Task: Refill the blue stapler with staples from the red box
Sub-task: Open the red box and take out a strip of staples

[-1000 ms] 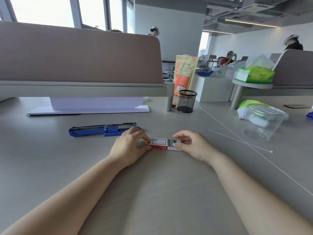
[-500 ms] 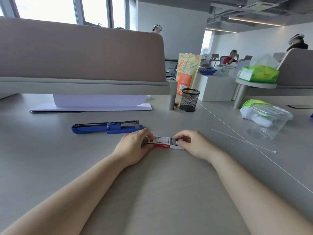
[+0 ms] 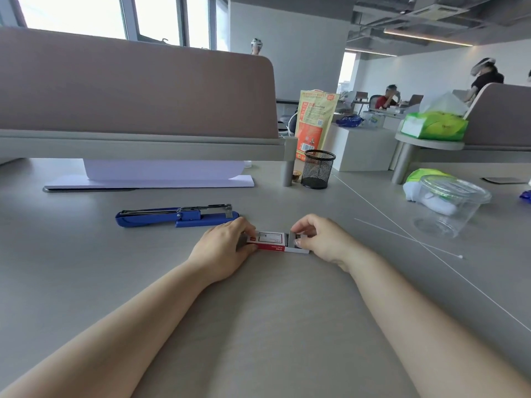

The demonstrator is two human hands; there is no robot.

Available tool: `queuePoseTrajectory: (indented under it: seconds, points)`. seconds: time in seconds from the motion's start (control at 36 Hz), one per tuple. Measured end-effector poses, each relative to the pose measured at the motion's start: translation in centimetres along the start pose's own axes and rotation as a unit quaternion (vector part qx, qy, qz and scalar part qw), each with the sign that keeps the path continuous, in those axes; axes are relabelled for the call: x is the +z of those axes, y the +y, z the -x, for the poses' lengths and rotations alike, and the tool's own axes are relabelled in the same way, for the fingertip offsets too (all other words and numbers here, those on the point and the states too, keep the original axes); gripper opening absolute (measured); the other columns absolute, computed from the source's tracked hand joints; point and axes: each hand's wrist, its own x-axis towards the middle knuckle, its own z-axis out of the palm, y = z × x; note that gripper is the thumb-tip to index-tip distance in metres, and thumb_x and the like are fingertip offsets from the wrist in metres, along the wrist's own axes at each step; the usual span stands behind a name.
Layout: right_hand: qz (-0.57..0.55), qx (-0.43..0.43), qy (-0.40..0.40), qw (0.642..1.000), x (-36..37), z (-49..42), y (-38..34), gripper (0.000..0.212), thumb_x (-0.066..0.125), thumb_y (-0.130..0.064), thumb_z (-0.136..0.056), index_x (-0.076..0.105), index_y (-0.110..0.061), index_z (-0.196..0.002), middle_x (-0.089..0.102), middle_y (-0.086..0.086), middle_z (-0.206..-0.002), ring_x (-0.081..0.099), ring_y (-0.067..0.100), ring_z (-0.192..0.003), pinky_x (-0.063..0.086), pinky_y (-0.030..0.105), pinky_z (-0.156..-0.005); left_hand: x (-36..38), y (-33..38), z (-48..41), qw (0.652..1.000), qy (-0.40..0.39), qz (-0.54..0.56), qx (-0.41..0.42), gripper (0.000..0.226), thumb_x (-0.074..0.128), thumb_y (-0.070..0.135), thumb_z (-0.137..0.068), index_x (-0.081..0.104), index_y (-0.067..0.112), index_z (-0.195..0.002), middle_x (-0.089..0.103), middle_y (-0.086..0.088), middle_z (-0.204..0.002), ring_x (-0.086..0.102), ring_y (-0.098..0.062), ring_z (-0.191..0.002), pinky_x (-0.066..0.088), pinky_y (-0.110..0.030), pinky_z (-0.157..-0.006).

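Left hand [image 3: 227, 245]: held the red box [image 3: 268, 243] down on the bench [image 3: 258, 326].
Right hand [image 3: 321, 239]: pinched the box's open end.
Stapler [image 3: 176, 216]: lay open behind the hands.

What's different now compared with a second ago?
The right hand has lifted its fingers and pinches something grey, probably staples, at the open end of the red staple box. The left hand still holds the box's other end. The blue stapler still lies open and untouched behind.
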Motion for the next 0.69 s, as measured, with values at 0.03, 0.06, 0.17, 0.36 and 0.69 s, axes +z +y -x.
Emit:
queuePoseTrajectory:
  seconds: [0.03,0.06,0.17,0.36,0.69]
  points:
    - [-0.006,0.000,0.008,1.000,0.0,0.0,0.0,0.018,0.063,-0.007,-0.080,0.058,-0.021,-0.091,0.057,0.006,-0.096,0.054,0.017,-0.090,0.040,0.020,-0.063,0.0,0.0,0.0,1.000,0.000,0.001,0.000,0.027,0.061,0.036,-0.082,0.054,0.023,-0.104,0.065,0.000,-0.110,0.059,-0.023,-0.098,0.043,-0.033,-0.079]
    - [-0.014,0.000,0.013,1.000,0.0,0.1,0.0,0.017,0.064,-0.008,-0.081,0.059,-0.021,-0.090,0.056,0.005,-0.094,0.054,0.017,-0.088,0.040,0.019,-0.061,0.0,0.0,0.0,1.000,-0.001,0.001,0.000,0.027,0.061,0.036,-0.082,0.054,0.023,-0.104,0.065,0.000,-0.110,0.059,-0.023,-0.098,0.043,-0.033,-0.079]
    - [-0.068,-0.001,0.021,0.997,-0.3,0.2,-0.2,0.004,0.062,-0.014,-0.085,0.058,-0.015,-0.086,0.059,0.006,-0.084,0.055,0.016,-0.074,0.043,0.018,-0.058,-0.1,0.0,0.0,1.000,-0.008,0.000,-0.002,0.026,0.061,0.035,-0.082,0.052,0.022,-0.103,0.064,0.000,-0.113,0.058,-0.023,-0.099,0.043,-0.033,-0.079]
    - [-0.085,0.006,0.021,0.996,-1.0,0.0,0.4,0.010,0.054,-0.021,-0.090,0.056,-0.019,-0.080,0.057,0.004,-0.087,0.053,0.015,-0.078,0.049,0.020,-0.075,-0.2,0.0,0.0,1.000,-0.014,-0.004,-0.006,0.027,0.061,0.036,-0.083,0.053,0.024,-0.105,0.064,0.001,-0.112,0.056,-0.018,-0.092,0.040,-0.029,-0.074]
    - [-0.103,-0.005,0.058,0.993,-2.5,0.8,0.5,0.016,0.036,-0.021,-0.097,0.041,-0.022,-0.082,0.073,0.007,-0.094,0.067,0.014,-0.087,0.045,0.031,-0.078,-0.5,0.1,0.1,1.000,-0.024,0.004,0.012,0.031,0.063,0.042,-0.080,0.059,0.034,-0.109,0.059,0.007,-0.114,0.056,-0.015,-0.102,0.044,-0.027,-0.079]
